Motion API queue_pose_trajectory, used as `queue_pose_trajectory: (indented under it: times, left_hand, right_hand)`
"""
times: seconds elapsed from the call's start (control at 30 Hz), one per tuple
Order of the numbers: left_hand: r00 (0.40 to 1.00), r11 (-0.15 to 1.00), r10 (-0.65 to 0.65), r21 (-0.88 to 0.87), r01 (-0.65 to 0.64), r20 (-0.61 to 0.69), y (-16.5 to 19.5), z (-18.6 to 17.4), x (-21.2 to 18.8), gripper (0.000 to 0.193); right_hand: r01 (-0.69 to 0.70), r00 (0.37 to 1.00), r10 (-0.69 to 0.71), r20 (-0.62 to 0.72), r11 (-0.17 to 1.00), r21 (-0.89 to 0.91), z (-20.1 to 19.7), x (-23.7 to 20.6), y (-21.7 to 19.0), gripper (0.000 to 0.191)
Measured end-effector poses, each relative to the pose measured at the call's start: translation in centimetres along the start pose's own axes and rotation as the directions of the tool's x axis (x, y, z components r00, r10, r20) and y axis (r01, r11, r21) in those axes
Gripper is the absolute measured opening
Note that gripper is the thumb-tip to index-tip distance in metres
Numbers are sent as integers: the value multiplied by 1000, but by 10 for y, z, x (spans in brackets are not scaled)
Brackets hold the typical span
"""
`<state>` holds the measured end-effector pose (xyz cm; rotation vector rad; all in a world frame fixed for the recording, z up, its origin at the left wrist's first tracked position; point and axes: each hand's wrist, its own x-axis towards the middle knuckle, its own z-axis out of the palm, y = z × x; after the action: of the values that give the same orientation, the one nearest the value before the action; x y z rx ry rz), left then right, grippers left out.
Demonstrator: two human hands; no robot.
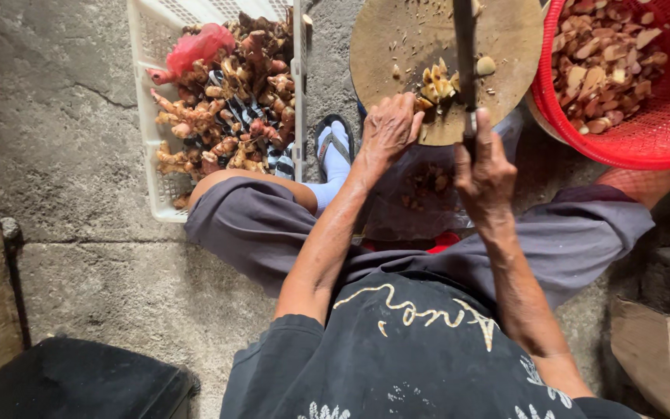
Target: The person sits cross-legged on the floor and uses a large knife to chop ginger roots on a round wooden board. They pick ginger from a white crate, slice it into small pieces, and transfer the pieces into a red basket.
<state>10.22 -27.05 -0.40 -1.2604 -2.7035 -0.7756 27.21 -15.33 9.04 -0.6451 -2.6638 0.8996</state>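
My right hand [484, 167] grips the handle of a long knife [465, 46] whose blade lies across a round wooden chopping board [397, 39]. My left hand [388, 128] rests at the board's near edge, fingers on a small pile of cut yellowish root pieces [437, 84]. A single slice [486, 66] lies just right of the blade. I sit low with knees apart, the board between them.
A white plastic crate [147, 93] at the left holds whole knobbly roots [230, 101] and a red net bag [195, 46]. A red basket [661, 132] at the right holds sliced pieces [602, 58]. Concrete floor [63, 140] lies all around; a dark box [71, 380] sits bottom left.
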Motion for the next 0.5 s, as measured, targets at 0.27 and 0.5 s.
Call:
queue_pose_trajectory:
  times: [0.27,0.5]
  left_hand:
    - [992,995,-84,42,88,-89,12,1,-2,17]
    - [988,992,-121,-35,118,-96,10,0,-3,24]
  right_hand:
    - [73,992,-66,103,995,-65,30,1,15,63]
    - [151,988,-150,33,988,-11,-12,-2,-2,62]
